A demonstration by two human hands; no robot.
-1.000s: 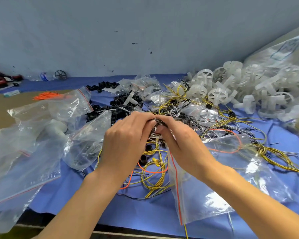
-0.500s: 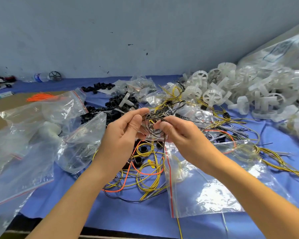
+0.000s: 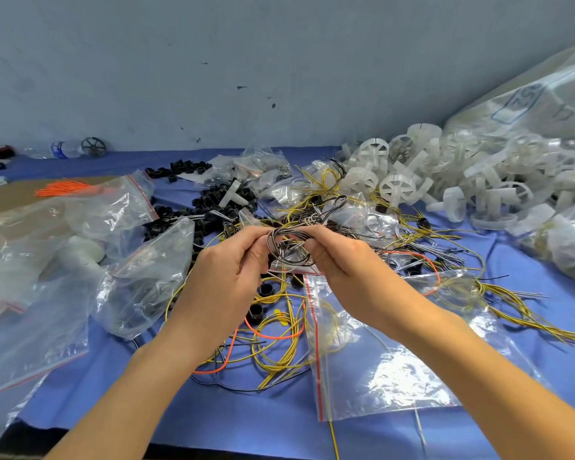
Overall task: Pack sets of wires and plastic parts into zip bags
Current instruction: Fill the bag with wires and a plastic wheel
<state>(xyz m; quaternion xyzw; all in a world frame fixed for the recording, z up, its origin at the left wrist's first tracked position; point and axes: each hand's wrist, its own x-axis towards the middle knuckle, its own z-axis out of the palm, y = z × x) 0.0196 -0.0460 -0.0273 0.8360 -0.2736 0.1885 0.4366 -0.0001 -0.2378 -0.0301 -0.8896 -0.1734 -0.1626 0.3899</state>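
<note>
Pinching wire coil [image 3: 287, 249] at frame centre: left hand [image 3: 226, 280] and right hand [image 3: 346, 263], both grips narrow on it. I judge it unbagged; bag [image 3: 389, 366] lower right waits, parts [image 3: 399, 187] upper right remain.

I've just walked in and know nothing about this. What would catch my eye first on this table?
Dead centre, the left hand and right hand pinch a small coil of dark wires between them. Far right rises a heap of white plastic wheels; below the hands a tangle of yellow wires sprawls on the blue cloth beside a clear zip bag.
</note>
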